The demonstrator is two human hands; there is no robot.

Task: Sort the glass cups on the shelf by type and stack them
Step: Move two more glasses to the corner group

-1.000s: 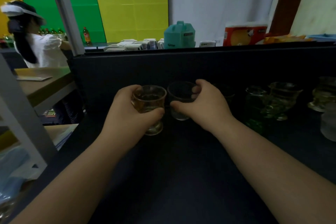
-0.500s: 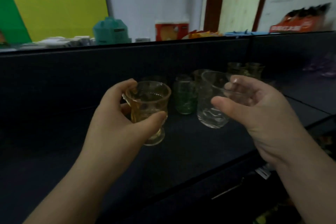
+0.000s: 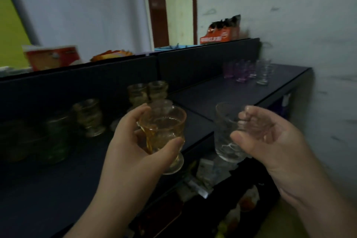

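Note:
My left hand grips an amber footed glass cup, held in the air over the front edge of the dark shelf. My right hand holds a clear glass cup out past the shelf's edge. On the shelf behind stand stacked amber cups, two more amber stacks and green cups at the left. Far right on a second shelf section, purple cups and clear cups are grouped near the wall.
A dark back panel rises behind the shelf. Red and orange packets and an orange box sit beyond it. The white wall closes off the right end. Clutter lies on a lower level under the shelf.
The view has swung to the right along the shelf. Both hands have lifted their cups off the shelf and carried them rightward, toward the second shelf section.

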